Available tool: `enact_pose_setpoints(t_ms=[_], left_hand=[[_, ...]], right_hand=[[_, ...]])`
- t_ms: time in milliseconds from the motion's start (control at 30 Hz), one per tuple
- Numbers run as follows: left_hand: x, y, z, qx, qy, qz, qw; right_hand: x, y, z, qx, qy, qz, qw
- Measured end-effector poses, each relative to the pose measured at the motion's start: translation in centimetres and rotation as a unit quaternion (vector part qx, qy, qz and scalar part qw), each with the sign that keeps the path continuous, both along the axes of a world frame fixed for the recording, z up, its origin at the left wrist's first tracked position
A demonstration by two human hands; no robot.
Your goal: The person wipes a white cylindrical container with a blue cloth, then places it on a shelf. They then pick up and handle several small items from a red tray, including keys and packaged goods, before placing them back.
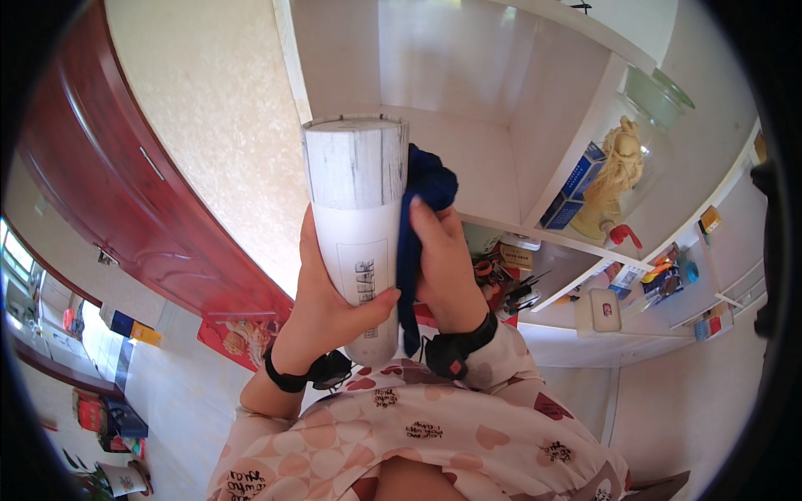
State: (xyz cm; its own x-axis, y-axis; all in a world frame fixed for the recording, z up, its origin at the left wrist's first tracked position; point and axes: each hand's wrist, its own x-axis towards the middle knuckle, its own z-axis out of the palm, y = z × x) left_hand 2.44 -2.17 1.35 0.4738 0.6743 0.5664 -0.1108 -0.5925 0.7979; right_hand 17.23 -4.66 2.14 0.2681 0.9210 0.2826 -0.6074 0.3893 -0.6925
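A tall white cylindrical canister [357,232] with a wood-grain patterned top band stands nearly upright before my chest. My left hand [332,300] grips it around its lower half, the thumb lying across the printed front. On the right side my right hand [443,263] holds a dark blue cloth [432,178] and presses it against the canister's wall. Part of the cloth bunches out above the right fingers, and a strip hangs down beside the canister. The canister's far side and the fingers behind it are hidden.
White shelving [451,134] rises ahead. On its right stand a large glass jar [626,156] with pale roots in liquid and blue boxes [573,185]. Lower shelves hold a tin box [598,312] and small items. A red wooden door [125,169] stands left; a potted plant [119,479] sits lower left.
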Motion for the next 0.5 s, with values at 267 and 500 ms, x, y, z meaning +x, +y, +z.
enact_pose_setpoints(t_ms=[267, 500], left_hand=[[0.4, 0.1, 0.5, 0.01, -0.002, 0.039, 0.999], [1.5, 0.5, 0.1, 0.233, 0.107, 0.224, 0.94]], right_hand=[[-0.6, -0.6, 0.5, 0.055, -0.1, 0.0, 0.994], [-2.7, 0.6, -0.2, 0.063, -0.199, -0.177, 0.962]])
